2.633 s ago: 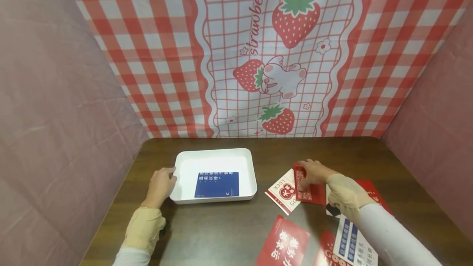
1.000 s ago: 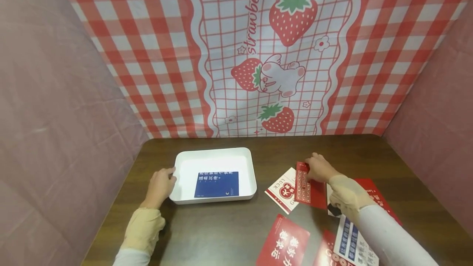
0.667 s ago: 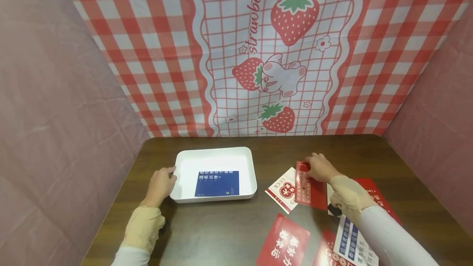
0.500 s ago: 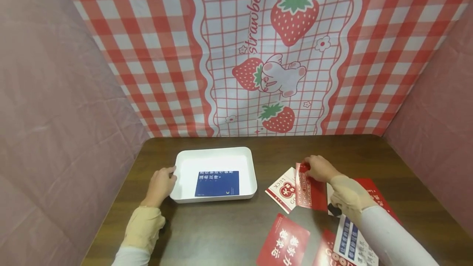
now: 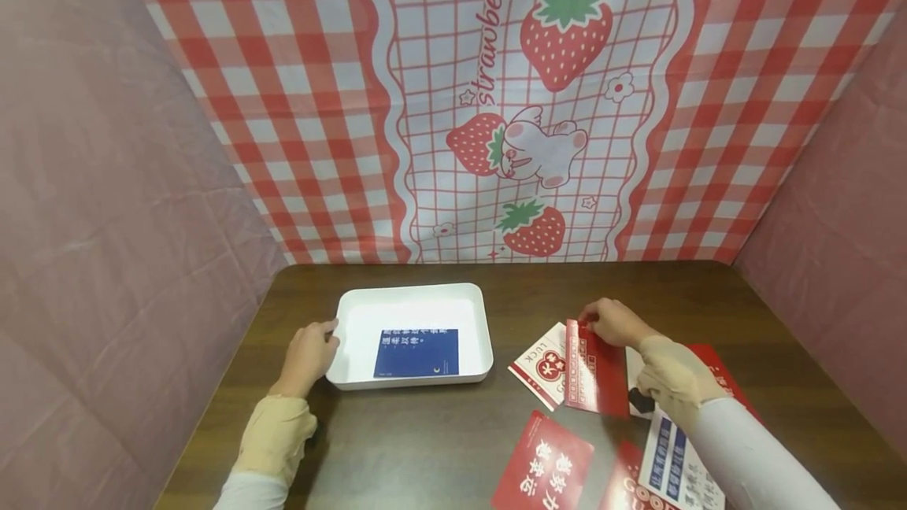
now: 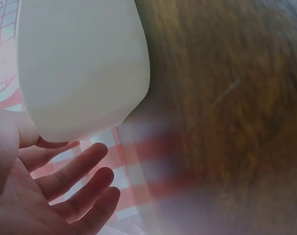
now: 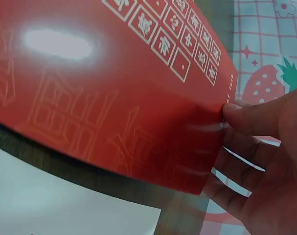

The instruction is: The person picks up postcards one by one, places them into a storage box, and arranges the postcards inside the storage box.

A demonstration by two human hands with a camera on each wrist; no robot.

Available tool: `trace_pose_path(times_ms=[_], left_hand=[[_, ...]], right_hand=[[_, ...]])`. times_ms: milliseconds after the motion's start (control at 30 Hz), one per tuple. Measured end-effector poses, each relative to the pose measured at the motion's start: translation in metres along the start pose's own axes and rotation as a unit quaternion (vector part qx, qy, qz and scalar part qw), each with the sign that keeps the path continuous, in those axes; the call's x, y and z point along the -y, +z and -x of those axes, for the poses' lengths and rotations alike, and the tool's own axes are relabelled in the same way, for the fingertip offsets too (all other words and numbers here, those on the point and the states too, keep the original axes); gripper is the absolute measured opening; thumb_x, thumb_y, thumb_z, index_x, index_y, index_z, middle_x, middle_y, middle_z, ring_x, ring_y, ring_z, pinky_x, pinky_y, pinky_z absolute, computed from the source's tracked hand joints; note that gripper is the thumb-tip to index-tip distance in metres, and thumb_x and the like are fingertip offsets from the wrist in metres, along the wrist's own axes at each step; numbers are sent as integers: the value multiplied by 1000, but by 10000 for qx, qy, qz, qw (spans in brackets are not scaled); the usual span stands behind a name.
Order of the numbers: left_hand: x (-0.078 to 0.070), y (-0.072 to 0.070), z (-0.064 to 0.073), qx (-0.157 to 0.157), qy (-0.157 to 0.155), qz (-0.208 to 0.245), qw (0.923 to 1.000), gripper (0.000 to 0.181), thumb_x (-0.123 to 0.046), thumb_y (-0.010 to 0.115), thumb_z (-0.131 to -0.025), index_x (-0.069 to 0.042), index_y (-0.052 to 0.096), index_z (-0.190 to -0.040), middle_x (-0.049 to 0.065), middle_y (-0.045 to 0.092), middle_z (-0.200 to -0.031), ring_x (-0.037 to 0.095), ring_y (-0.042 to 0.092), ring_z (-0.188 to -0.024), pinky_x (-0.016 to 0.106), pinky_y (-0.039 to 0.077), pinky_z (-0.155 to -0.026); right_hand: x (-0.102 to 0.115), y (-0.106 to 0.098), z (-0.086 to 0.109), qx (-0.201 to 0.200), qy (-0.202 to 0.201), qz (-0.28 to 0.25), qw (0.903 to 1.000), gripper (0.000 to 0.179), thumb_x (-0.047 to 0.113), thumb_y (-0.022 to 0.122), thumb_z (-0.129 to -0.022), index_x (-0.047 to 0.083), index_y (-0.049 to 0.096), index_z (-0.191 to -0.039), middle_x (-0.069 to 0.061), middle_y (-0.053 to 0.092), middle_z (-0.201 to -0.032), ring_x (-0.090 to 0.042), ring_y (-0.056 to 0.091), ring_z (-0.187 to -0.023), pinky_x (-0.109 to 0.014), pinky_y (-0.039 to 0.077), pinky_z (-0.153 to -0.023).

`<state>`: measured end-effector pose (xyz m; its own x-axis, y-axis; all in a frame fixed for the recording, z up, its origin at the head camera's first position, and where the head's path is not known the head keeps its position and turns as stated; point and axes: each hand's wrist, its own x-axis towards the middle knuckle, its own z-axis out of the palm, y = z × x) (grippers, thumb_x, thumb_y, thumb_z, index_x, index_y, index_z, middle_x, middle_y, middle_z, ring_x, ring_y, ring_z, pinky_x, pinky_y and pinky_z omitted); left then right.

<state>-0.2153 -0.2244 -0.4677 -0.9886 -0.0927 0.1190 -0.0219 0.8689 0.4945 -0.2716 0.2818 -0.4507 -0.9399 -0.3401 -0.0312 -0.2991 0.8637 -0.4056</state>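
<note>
My right hand [image 5: 613,324] pinches a red card [image 5: 604,376]; slackening could drop it. My relaxed left hand [image 5: 308,354] touches the tray [image 5: 411,383].

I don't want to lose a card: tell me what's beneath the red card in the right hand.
In the head view, the red card overlaps the cream LUCK card, whose left part shows while its right part is covered. Anything else directly beneath is hidden.

Can't see the right corner of the LUCK card [image 5: 540,364], hidden behind the red card [image 5: 605,384]! Seeing the GOO-lettered card [image 5: 623,486] chopped by the bottom edge, too; squinting at blurred tabletop [image 6: 226,127].
</note>
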Motion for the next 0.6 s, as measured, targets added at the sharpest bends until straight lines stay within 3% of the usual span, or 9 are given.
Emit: trace_pose_path(times_ms=[300, 600], left_hand=[[0, 3, 1, -10, -32, -20, 10000, 39, -6, 53, -88, 5, 62, -124, 29, 63, -122, 49, 57, -115, 57, 44, -98], [0, 4, 1, -31, 17, -49, 10000, 39, -5, 53, -88, 6, 62, -124, 30, 63, -121, 50, 56, -113, 58, 44, -98]], right_hand=[[-5, -2, 0, -142, -113, -534, 9984, 14, -4, 61, -82, -4, 71, -91, -10, 67, -77, -16, 56, -72, -29, 47, -64], [-6, -5, 0, -18, -85, -1001, 9949, 13, -3, 60, -82, -7, 70, -89, -11, 66, -77, -13, 53, -71, -27, 45, -64]])
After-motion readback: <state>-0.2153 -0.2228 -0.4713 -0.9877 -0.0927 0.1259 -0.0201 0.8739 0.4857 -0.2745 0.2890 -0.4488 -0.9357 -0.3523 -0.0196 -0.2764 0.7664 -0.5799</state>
